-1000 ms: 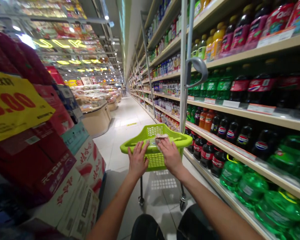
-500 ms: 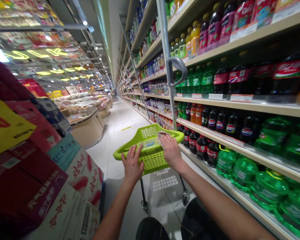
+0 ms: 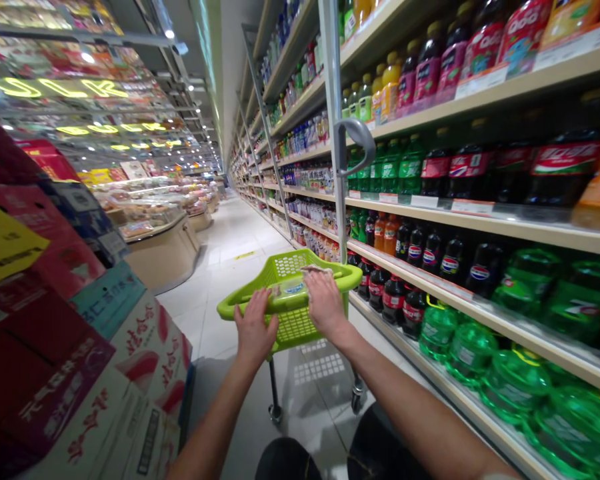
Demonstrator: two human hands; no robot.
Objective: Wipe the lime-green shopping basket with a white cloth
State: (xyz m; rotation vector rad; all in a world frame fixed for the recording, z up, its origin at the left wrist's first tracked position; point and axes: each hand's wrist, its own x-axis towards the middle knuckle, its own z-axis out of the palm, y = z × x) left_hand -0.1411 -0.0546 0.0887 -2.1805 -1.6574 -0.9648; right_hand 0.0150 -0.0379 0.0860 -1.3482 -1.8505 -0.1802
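A lime-green shopping cart point(image 3: 330, 331) with a perforated basket stands just in front of me. My left hand point(image 3: 257, 327) lies over the left part of its handle point(image 3: 229, 308), fingers curled across the bar and thumb on the near side. Farther right on the same bar, my right hand point(image 3: 325, 307) presses a crumpled pale cloth point(image 3: 316, 269), partly hidden under the fingers. Between the two hands the handle carries a clear cover with a blue-and-white label point(image 3: 294, 288).
Shelves of drink bottles point(image 3: 450, 260) run along the right, with big green bottles point(image 3: 513, 380) at the bottom. Stacked drink cartons point(image 3: 145, 347) rise close on the left. A grey hooked handle point(image 3: 363, 143) juts from a shelf post. Ahead, a tiled aisle point(image 3: 230, 233) passes display counters point(image 3: 165, 250).
My right hand and the cloth have slid slightly left along the handle. My left hand keeps its place on the bar. The whole view has shifted a little.
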